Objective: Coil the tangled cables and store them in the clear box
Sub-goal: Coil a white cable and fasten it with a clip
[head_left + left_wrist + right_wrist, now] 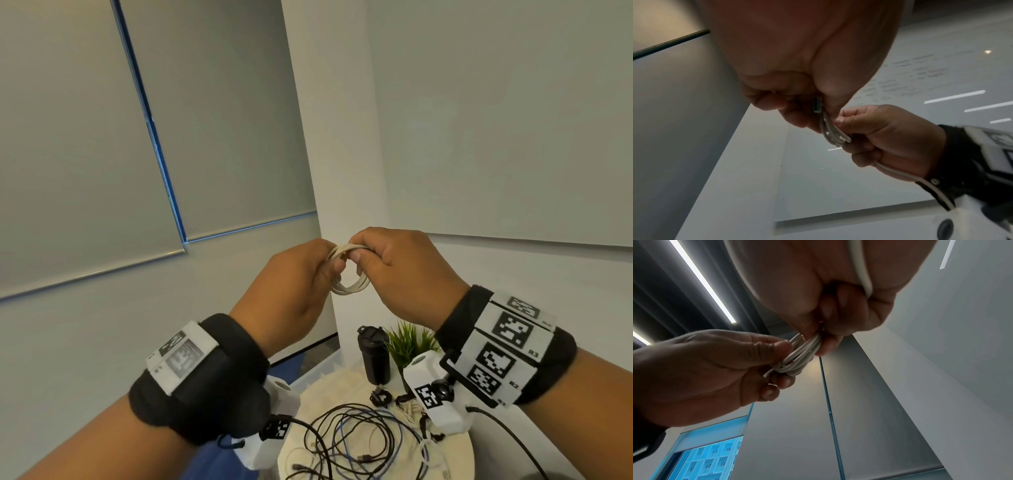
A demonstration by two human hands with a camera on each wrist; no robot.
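Note:
I hold a white cable coil (348, 274) up at chest height between both hands. My left hand (334, 266) pinches the left side of the small loop bundle, and my right hand (358, 255) grips its top right. The left wrist view shows a USB plug (817, 104) held against the white strands (835, 135) by my left fingers (797, 116). The right wrist view shows the bundled strands (802, 354) squeezed between thumb and fingers of both hands. A tangle of black, blue and white cables (359, 442) lies on the round table (455, 455) below. I cannot make out the clear box.
A black tumbler (375, 356) and a small green plant (411, 337) stand at the table's far side. Small black cable ties or plugs (380, 397) lie near them. Walls and a roller blind (102, 154) stand behind.

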